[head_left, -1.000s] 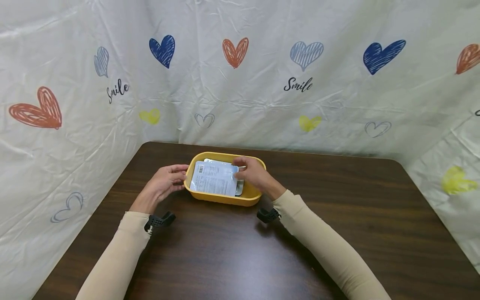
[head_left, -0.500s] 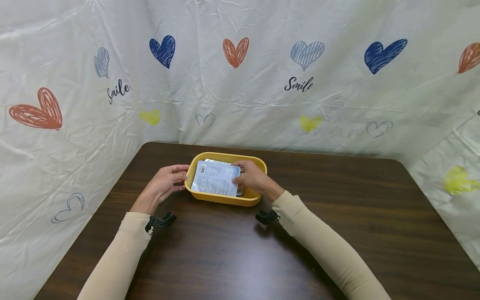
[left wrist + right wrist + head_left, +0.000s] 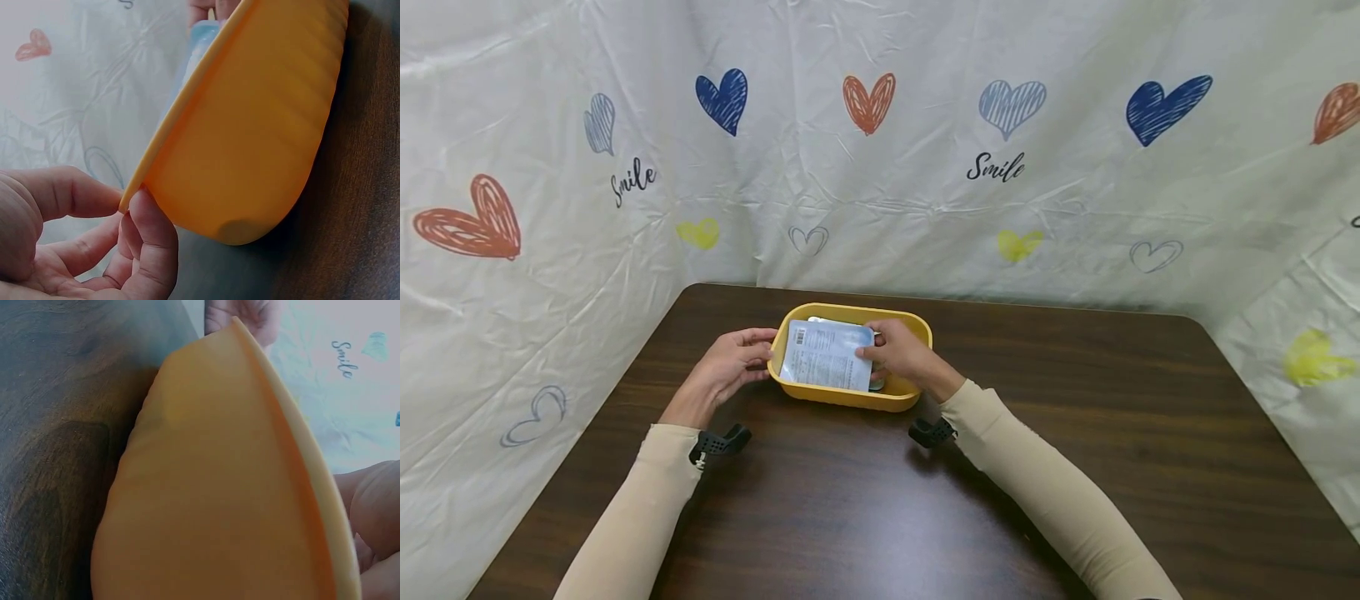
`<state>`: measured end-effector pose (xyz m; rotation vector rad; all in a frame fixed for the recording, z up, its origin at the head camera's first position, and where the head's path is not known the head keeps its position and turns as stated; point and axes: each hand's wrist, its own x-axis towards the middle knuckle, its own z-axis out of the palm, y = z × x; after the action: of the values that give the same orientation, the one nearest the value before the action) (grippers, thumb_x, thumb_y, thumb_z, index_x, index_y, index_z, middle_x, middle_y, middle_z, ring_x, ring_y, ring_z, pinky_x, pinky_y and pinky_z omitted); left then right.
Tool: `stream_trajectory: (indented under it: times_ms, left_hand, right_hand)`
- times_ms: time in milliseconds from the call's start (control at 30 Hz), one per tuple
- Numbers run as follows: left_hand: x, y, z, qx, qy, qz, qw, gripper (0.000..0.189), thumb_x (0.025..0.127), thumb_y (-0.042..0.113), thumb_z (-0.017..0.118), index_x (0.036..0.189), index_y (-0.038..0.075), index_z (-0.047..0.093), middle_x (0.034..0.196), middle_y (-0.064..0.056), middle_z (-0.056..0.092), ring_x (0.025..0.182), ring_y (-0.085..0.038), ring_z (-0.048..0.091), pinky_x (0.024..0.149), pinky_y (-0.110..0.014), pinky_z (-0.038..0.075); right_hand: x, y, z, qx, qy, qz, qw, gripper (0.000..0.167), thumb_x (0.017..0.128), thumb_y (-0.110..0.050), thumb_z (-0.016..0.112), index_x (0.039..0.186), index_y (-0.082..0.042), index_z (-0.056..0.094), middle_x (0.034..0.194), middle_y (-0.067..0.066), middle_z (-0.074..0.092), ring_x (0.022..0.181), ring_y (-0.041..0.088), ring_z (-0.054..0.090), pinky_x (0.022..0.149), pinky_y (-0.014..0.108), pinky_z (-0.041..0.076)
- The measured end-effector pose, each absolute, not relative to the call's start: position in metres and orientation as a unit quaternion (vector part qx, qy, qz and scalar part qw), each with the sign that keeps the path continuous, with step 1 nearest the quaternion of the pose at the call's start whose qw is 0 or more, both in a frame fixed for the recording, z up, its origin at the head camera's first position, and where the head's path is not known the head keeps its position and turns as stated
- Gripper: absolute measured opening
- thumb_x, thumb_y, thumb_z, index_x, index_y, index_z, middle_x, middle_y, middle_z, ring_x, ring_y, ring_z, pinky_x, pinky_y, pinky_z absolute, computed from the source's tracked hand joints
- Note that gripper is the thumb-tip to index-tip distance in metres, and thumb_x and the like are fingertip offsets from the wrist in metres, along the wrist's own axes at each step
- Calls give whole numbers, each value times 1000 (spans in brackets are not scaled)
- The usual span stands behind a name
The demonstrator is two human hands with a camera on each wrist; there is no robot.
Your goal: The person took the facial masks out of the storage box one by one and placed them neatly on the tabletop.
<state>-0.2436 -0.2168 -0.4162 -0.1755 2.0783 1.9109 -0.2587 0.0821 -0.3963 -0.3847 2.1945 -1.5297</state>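
A yellow oval plastic basket (image 3: pixel 850 399) stands on the dark table, holding flat sachets. The top one, a light-blue sachet (image 3: pixel 823 358) with a barcode and small print, leans inside; part of a silvery sachet (image 3: pixel 877 385) shows beneath it. At the basket's left end, my left hand (image 3: pixel 730 367) pinches the rim between thumb and fingers, as the left wrist view shows closely. My right hand (image 3: pixel 910 354) reaches in over the right side and pinches the light-blue sachet's right edge, thumb on top. The basket wall hides most of the right fingers in the right wrist view.
The brown wooden table (image 3: pixel 1075 417) extends around the basket, with its back edge just behind it. A white curtain (image 3: pixel 925 208) printed with hearts and "Smile" hangs along the back and both sides. Black straps sit on both wrists over beige sleeves.
My right thumb and fingers have closed on the light-blue sachet's right edge, and the sachet has shifted slightly. The left hand keeps its hold on the basket rim.
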Motion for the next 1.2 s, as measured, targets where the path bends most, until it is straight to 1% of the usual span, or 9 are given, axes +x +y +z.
stream_trajectory:
  times_ms: [233,367,533,700,833,967,1100,1133,1200]
  left_hand:
    - [-244,-216,-417,-64,729,664,153,49,98,4,58,147,3,49,138,-18,53,101,-24,60,80,-28,57]
    - [-244,-216,-417,-66,728,665,152,49,98,4,58,147,3,49,139,-19,53,100,-23,61,80,-28,57]
    - [-242,-216,-416,-58,727,667,151,50,99,2,57,148,1,47,137,-21,53,98,-22,62,82,-30,58]
    - [-240,-216,-415,-53,730,664,151,50,100,2,56,149,1,46,137,-24,51,104,-28,61,85,-32,58]
    - [-240,-215,-414,-55,735,660,148,49,100,2,55,149,1,47,139,-25,50,105,-30,61,83,-30,59]
    - [-239,-213,-414,-61,739,655,145,50,99,2,54,149,2,47,139,-25,51,103,-30,61,82,-29,59]
    - [-239,-212,-413,-66,746,648,140,49,99,4,54,148,3,48,139,-23,52,107,-32,60,91,-36,58]
    - [-239,-212,-413,-67,748,646,139,49,99,4,54,148,4,48,139,-23,52,108,-33,59,92,-37,57]
    - [-238,-212,-413,-68,749,644,138,49,100,5,55,148,4,49,140,-22,52,110,-35,59,92,-36,57]
  right_hand:
    - [-260,89,-390,-118,781,-571,226,18,101,-3,59,118,2,59,106,17,71,86,24,71,80,50,60]
    - [-260,97,-382,-116,769,-585,230,26,99,-2,61,125,0,58,109,17,71,89,25,71,83,52,59]
    - [-261,110,-372,-107,753,-608,230,35,98,-3,64,132,-2,57,113,17,71,92,25,71,84,50,59]
    - [-262,127,-367,-101,742,-626,217,34,98,-7,65,131,-2,58,113,14,72,91,24,71,79,42,61]
    - [-261,144,-365,-104,736,-637,204,33,99,-9,64,130,-1,58,110,12,73,92,23,71,76,38,61]
    - [-259,161,-363,-97,731,-645,200,32,100,-11,62,131,0,57,106,8,73,93,21,71,76,36,59]
    - [-259,178,-360,-87,728,-651,198,35,101,-10,61,133,1,55,103,4,74,94,19,71,78,36,59]
    - [-259,182,-359,-86,726,-653,198,35,101,-10,61,133,1,54,105,6,74,96,21,71,79,37,59]
    - [-258,192,-358,-83,725,-654,196,36,101,-10,61,135,1,53,104,5,73,97,23,71,79,36,59]
